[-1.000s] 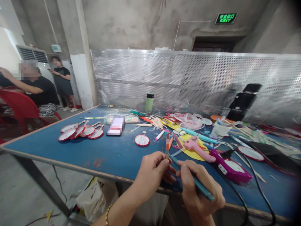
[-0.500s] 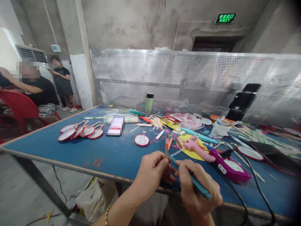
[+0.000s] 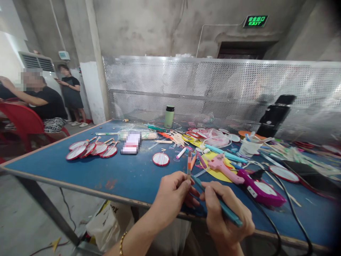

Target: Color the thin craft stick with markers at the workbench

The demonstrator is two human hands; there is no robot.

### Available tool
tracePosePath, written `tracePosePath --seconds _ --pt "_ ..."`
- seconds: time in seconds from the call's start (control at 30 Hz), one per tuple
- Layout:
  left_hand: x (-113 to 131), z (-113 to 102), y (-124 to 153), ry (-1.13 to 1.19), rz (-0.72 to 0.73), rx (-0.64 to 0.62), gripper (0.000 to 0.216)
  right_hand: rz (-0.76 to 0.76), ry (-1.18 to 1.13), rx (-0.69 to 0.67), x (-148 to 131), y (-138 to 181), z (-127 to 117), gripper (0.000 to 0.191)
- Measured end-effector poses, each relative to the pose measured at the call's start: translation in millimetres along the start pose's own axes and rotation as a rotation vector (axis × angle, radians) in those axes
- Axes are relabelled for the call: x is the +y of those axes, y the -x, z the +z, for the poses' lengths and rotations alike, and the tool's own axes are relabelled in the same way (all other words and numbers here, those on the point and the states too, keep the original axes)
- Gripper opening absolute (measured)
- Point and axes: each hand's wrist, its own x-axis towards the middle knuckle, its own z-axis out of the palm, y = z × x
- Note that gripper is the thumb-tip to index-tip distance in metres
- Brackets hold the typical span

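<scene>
Between thumb and fingers, my left hand (image 3: 172, 193) pinches a narrow flat stick (image 3: 189, 164) standing upright, with an orange band between greyish-brown parts. My right hand (image 3: 229, 217) grips a teal pen (image 3: 226, 210), its tip end pointing at the stick's lower part beside my left fingertips. Whether the tip touches the stick I cannot tell. Just beyond my hands lies a round white disc with a red rim (image 3: 161, 159). A pink glue gun (image 3: 225, 169) rests on a yellow sheet (image 3: 213, 173) to the right.
Several red-rimmed discs on sticks (image 3: 92, 149) lie at the left, near a phone (image 3: 131, 143). A green bottle (image 3: 169, 117) stands at the back. To the right are a purple power strip (image 3: 262, 188) with black cables and a white cup (image 3: 249, 148) of tools. Two people are at far left.
My right hand and the pen have shifted slightly to the right and down. My left hand still holds the stick in nearly the same place.
</scene>
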Motion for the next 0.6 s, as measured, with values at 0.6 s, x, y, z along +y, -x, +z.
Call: tracePosePath --seconds 0.6 --pt "-2.6 0.3 0.5 0.003 -0.003 -0.002 0.023 0.015 -0.027 0.004 -0.5 -0.6 1.2 0.013"
